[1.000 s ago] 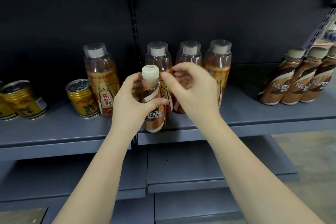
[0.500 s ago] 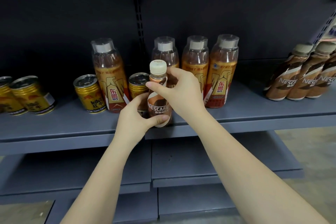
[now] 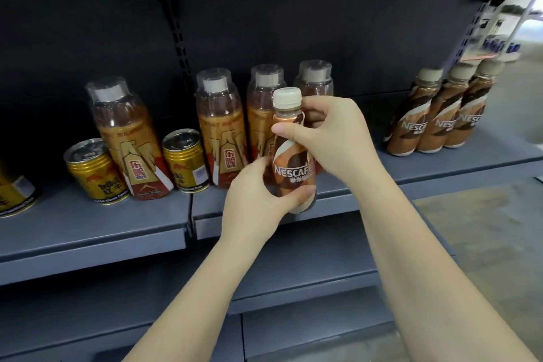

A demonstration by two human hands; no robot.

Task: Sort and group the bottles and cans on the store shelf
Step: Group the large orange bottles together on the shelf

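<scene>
Open grey shelf (image 3: 367, 169) between the three orange bottles (image 3: 221, 129) at centre and the trio of Nescafé bottles (image 3: 435, 114) at right, wide enough for a hand to pass to the back panel. Left half crowded: a tall orange bottle (image 3: 129, 138) wedged between two gold cans (image 3: 94, 170) (image 3: 185, 160), touching or nearly so, a further can (image 3: 14, 195) at the left edge, only a narrow gap between. Front strip of the shelf bare along the lip, save where the held Nescafé bottle (image 3: 293, 161) hangs before the centre bottles.

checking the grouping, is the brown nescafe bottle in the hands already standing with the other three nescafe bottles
No, the brown Nescafe bottle with the cream cap is held by both hands in front of the orange bottles, apart from the three Nescafe bottles at right.
</scene>
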